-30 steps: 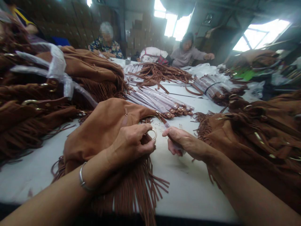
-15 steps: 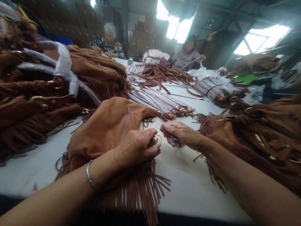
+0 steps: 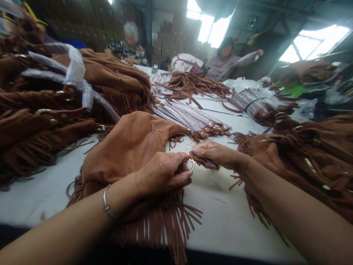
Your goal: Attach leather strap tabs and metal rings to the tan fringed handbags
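**Metal ring (image 3: 193, 165) and strap end (image 3: 193, 157) pinched close together beside a fringed bag**

The brown bag (image 3: 124, 143) lies on the white counter (image 3: 231, 221) in front of the person, its fringe (image 3: 165, 224) spilling over the near edge. A silver bracelet (image 3: 105, 202) circles the left wrist. The left hand (image 3: 162, 171), resting across the bag, grips the ring between thumb and fingers. The right hand (image 3: 217, 154) closes narrowly on the brown strap end, just beside the ring; whether strap and ring touch, I cannot tell. To the right sits a heap of brown bags (image 3: 270, 158); to the left, a taller bag pile (image 3: 116, 75). Beyond the bag lies a row of wrapped straps (image 3: 187, 116), then a banded bundle (image 3: 248, 105) and a tangle of bare straps (image 3: 193, 84). At the far side are 2 people, 1 in a floral top (image 3: 139, 53), 1 in a pale top (image 3: 213, 66), before stacked cartons (image 3: 168, 42).
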